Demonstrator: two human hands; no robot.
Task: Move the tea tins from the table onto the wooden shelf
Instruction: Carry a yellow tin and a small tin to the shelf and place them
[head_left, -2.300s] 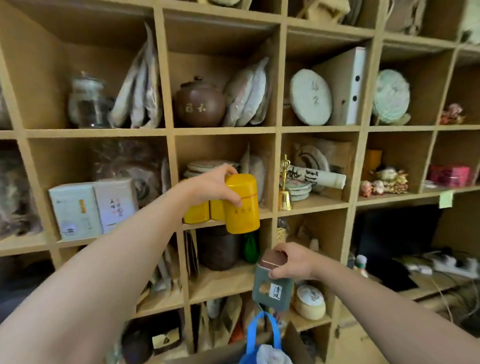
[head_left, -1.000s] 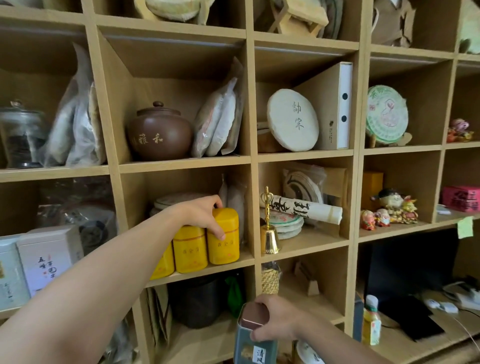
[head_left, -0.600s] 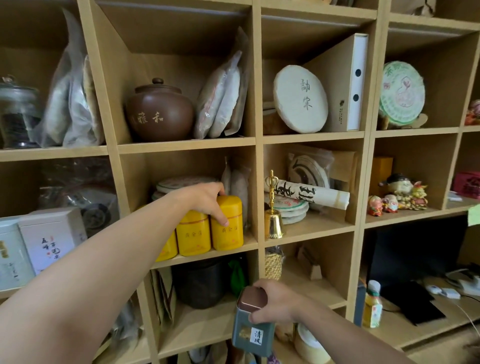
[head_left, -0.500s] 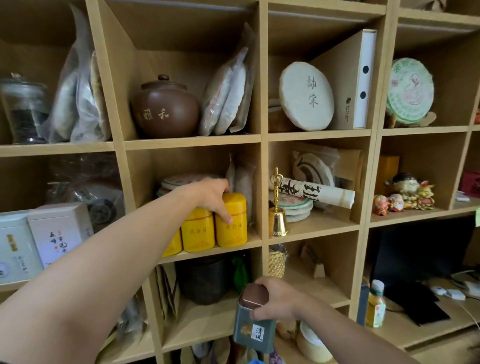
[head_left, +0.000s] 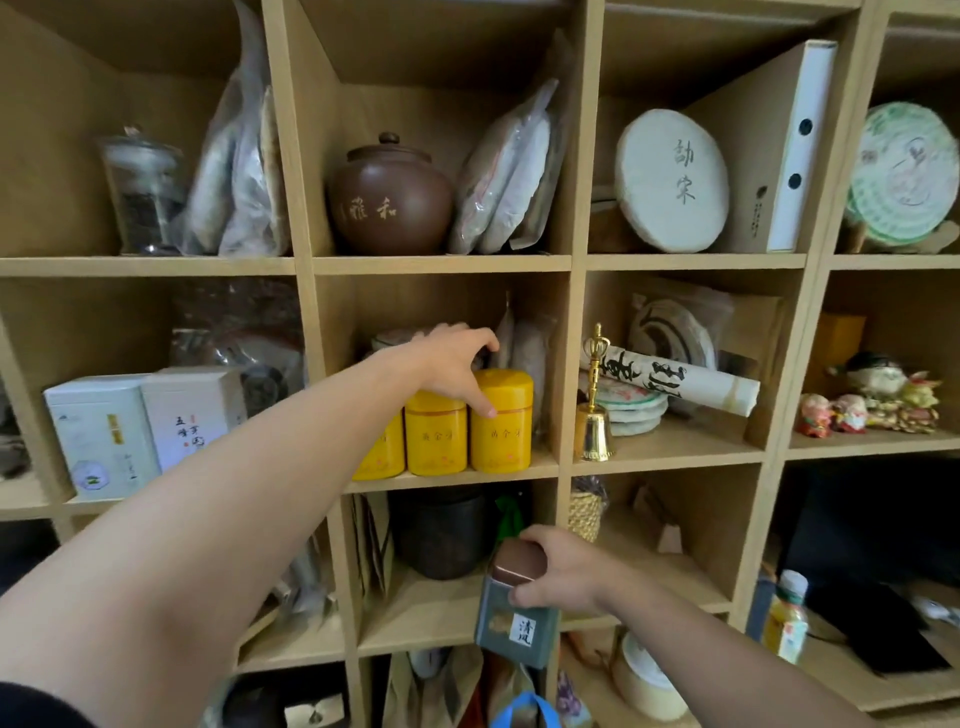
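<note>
Three yellow tea tins stand side by side in the middle cubby of the wooden shelf (head_left: 452, 479). The rightmost yellow tin (head_left: 503, 439) has my left hand (head_left: 451, 366) arched over its lid; the fingers are spread and lifted, and only the thumb touches its front. The middle yellow tin (head_left: 435, 441) and the left yellow tin (head_left: 382, 454) are partly hidden by my wrist. Lower down, in front of the shelf, my right hand (head_left: 563, 577) grips a grey-green square tin (head_left: 511, 634) by its copper lid.
A brass bell (head_left: 594, 418) stands in the cubby to the right, beside a paper scroll and tea cakes. A brown clay jar (head_left: 389, 200) sits above, a dark jar (head_left: 441, 535) below. White boxes (head_left: 145, 423) fill the left cubby. A bottle (head_left: 787, 616) stands low right.
My left hand set the yellow tin down beside the other two and its fingers have lifted off the lid. My right hand kept the grey-green tin low in front of the shelf.
</note>
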